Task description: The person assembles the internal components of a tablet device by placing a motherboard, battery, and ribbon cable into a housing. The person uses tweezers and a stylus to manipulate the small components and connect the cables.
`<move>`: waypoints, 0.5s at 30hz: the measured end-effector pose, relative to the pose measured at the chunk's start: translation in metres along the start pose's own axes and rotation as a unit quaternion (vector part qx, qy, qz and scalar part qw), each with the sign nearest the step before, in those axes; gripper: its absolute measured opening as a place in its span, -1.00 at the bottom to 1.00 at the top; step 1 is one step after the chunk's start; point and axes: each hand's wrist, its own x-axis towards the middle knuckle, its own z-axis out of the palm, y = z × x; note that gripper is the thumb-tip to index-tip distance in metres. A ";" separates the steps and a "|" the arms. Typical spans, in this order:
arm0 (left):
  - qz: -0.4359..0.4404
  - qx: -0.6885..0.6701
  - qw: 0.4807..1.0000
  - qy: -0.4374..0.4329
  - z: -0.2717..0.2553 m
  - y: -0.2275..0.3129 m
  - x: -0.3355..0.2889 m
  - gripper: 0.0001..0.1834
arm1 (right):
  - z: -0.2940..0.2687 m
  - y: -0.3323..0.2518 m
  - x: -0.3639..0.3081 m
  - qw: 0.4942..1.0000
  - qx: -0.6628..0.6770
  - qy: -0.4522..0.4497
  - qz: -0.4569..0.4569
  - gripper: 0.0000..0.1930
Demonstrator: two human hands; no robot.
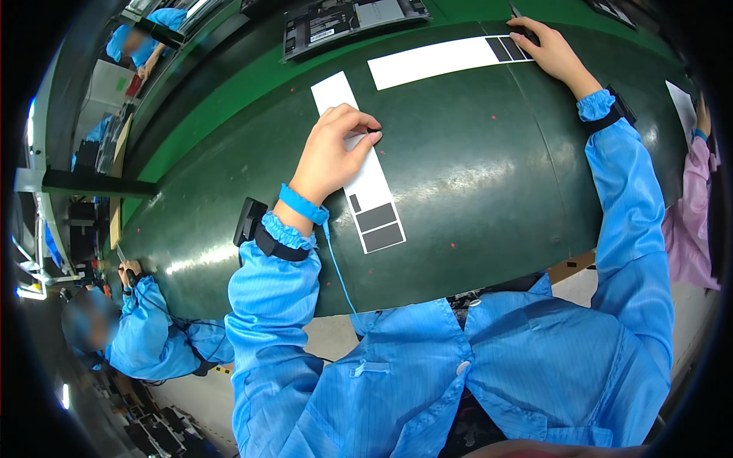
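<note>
My left hand (330,149) is closed in a pinch over a white backing strip (368,182). A small black piece (374,130) shows between its thumb and forefinger. Several black rectangular stickers (379,227) sit at the strip's near end. Farther right, my right hand (556,55) is closed round a slim dark pointed tool (516,11), mostly hidden by the fingers; its exact kind cannot be made out. Its fingertips are at the right end of a second white strip (427,62), beside a row of black stickers (508,49).
An opened laptop chassis (355,27) lies at the far edge of the dark green mat (466,183). A blue cord (338,267) runs from my left wristband. Co-workers sit at the left (156,328) and right (691,206); another is at the far left. A metal bar (99,184) juts in at left.
</note>
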 end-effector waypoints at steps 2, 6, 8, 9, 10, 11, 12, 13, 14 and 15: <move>-0.009 0.016 1.000 -0.011 0.000 -0.002 0.000 -0.90 | 0.000 0.001 0.000 1.000 -0.004 0.000 0.002 -0.65; -0.023 -0.010 1.000 -0.006 0.001 0.001 0.000 -0.92 | -0.002 -0.002 0.000 1.000 -0.007 -0.008 0.000 -0.65; -0.050 -0.033 0.998 0.002 0.002 0.000 -0.001 -0.91 | -0.004 -0.003 0.000 1.000 -0.009 -0.023 0.012 -0.65; -0.050 -0.033 0.998 0.002 0.002 0.000 -0.001 -0.91 | -0.004 -0.003 0.000 1.000 -0.007 -0.024 0.013 -0.65; -0.075 -0.058 0.995 0.019 0.002 -0.001 -0.001 -0.90 | -0.004 -0.003 0.001 1.000 -0.006 -0.025 0.014 -0.65; -0.101 -0.084 0.991 0.036 0.003 -0.002 -0.001 -0.89 | -0.003 -0.002 0.000 1.000 -0.006 -0.026 0.014 -0.65; -0.101 -0.084 0.991 0.036 0.003 -0.003 -0.001 -0.89 | -0.003 0.001 -0.001 1.000 -0.010 -0.024 0.012 -0.65; -0.087 -0.077 0.992 0.040 0.003 -0.004 -0.002 -0.87 | -0.002 0.003 -0.001 1.000 -0.014 -0.022 0.009 -0.65; -0.074 -0.070 0.994 0.042 0.004 -0.005 -0.003 -0.85 | -0.002 0.002 -0.002 1.000 -0.014 -0.024 0.010 -0.65; -0.075 -0.071 0.994 0.042 0.004 -0.005 -0.003 -0.85 | -0.001 0.001 -0.002 1.000 -0.015 -0.020 0.008 -0.65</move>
